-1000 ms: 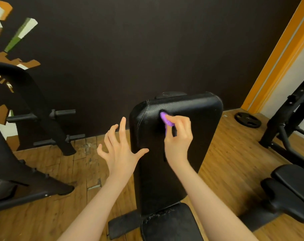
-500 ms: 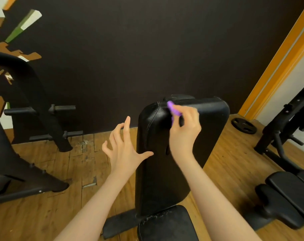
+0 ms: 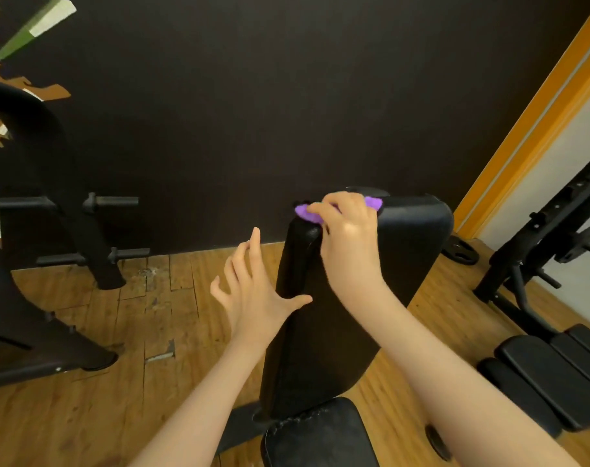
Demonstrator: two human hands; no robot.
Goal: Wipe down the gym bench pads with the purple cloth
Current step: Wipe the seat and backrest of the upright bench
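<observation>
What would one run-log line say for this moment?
step: wiping back pad top edge | right hand: grips cloth | left hand: spread beside pad | seat pad: untouched

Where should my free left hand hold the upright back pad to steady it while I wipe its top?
Probably the back pad's left side edge, about mid-height, coming in from the left. The pad stands nearly upright with that long edge bare, and your open left hand is already beside it. The right hand grips the cloth at the top left corner, so stay below it.
</observation>
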